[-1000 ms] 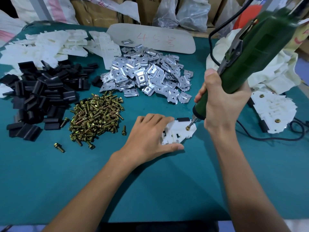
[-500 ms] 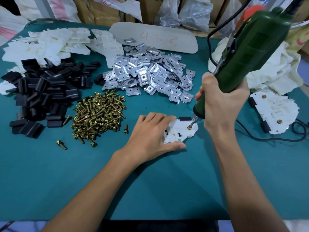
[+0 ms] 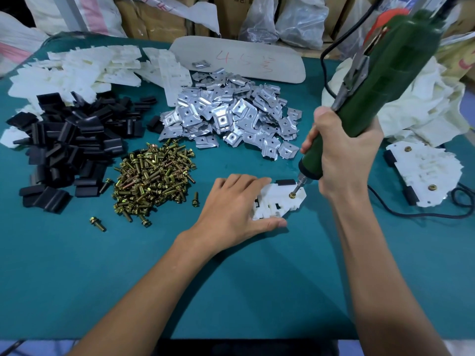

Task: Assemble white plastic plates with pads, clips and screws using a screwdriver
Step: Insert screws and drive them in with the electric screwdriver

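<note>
A screw is driven into a white plastic plate (image 3: pixel 279 201) on a teal table (image 3: pixel 282 291).
The plate is pressed flat by the left hand (image 3: pixel 231 209); the green electric screwdriver (image 3: pixel 380 80), gripped by the right hand (image 3: pixel 344 155), is set on a brass screw (image 3: pixel 292 195).

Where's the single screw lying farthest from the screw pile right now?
Head view, left side: the stray screw lies alone on the teal table, nearer the person than the screw pile and the black pads.

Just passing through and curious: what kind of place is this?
Probably a small assembly workshop: heaps of brass screws, metal clips and black pads on a teal table, cartons behind.
</note>
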The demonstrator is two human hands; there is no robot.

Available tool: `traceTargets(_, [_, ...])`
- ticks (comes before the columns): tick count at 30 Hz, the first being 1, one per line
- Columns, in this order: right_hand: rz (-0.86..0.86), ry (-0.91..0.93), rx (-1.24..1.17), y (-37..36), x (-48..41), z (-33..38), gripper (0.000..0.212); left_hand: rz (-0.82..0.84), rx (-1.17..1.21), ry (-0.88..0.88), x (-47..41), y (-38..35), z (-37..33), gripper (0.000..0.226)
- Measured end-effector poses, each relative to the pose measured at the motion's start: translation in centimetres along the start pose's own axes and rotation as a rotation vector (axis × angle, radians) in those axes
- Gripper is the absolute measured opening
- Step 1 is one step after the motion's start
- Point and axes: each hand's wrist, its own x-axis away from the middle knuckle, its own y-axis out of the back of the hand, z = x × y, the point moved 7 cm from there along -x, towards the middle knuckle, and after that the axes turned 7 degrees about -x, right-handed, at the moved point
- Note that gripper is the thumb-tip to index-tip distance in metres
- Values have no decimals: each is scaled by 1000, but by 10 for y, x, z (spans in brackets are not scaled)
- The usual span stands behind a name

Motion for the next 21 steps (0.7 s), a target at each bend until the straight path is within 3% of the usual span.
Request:
traceTargets(4, [71, 5, 28, -4, 1, 1, 42, -6, 0, -5, 0, 0, 1, 94])
traceTargets(9, [60, -77, -61, -1, -1, -3, 32, -9, 7, -19, 1, 0, 0, 93])
traceTargets(12, [182, -157, -91, -2, -4, -4, 33, -31, 12, -35, 2, 0, 1, 92])
traceTargets(15, [301, -318, -205, -9, -5, -5, 63, -49, 39, -42, 3, 1, 1, 91])
traceTargets(17, [271, -372, -289, -5, -9, -3, 81, -53, 50, -33, 3, 1, 1, 92])
traceTargets(19, [220, -393, -315, 8, -15, 4, 80, -57, 56, -23, 3, 2, 1, 92])
traceTargets(21, [187, -387, -183, 30, -21, 14, 64, -65, 58, -13, 3, 3, 1, 91])
